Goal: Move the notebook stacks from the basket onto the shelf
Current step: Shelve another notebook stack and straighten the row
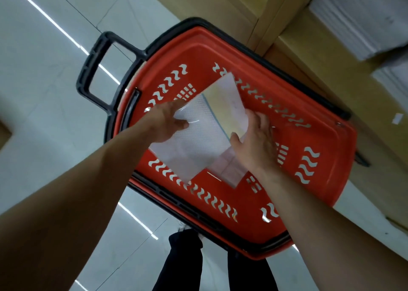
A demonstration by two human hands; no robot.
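A red plastic basket point(309, 180) with a black rim and black handle stands on the floor below me. Over its middle, both my hands hold a white, plastic-wrapped notebook stack point(198, 140), tilted. My left hand point(164, 123) grips the stack's left edge, thumb on top. At the stack's right edge my right hand point(254, 142) grips it with the thumb over the cover. A second pale wrapped stack point(231, 171) lies underneath in the basket, partly hidden. The wooden shelf point(320, 65) runs along the upper right.
White notebook piles point(364, 19) sit on the shelf at the top right, with another pile point(395, 85) below them. The basket's black handle point(95, 70) sticks out to the left over the glossy tiled floor. My dark-trousered legs point(187, 264) are at the bottom.
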